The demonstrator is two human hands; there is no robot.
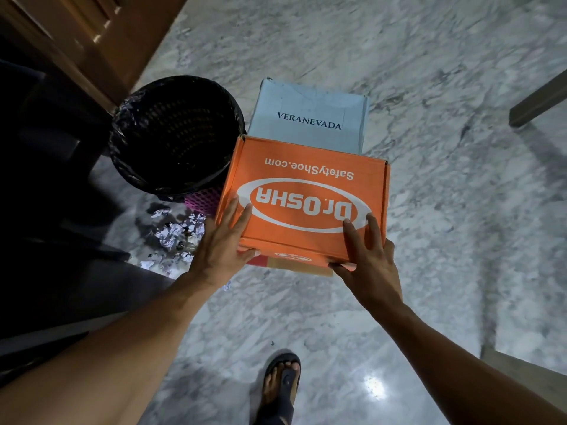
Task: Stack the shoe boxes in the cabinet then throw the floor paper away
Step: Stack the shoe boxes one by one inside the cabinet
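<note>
An orange shoe box (306,167) printed "Dr.OSHA" sits on the marble floor in the middle of the head view. My left hand (222,243) grips its near left corner, fingers on the lid and thumb on the front face. My right hand (366,256) grips its near right corner the same way. A pale blue shoe box (310,115) marked "VERANEVADA" lies just behind the orange one. Another box (302,267) shows as a thin brown strip under the orange box's front edge. Crumpled paper (175,234) lies scattered on the floor left of the orange box.
A bin (171,130) lined with a black bag stands left of the boxes, touching the orange one. Dark furniture (46,210) fills the left side, with a wooden door (101,35) behind it. My sandalled foot (282,381) stands on the marble floor (460,210).
</note>
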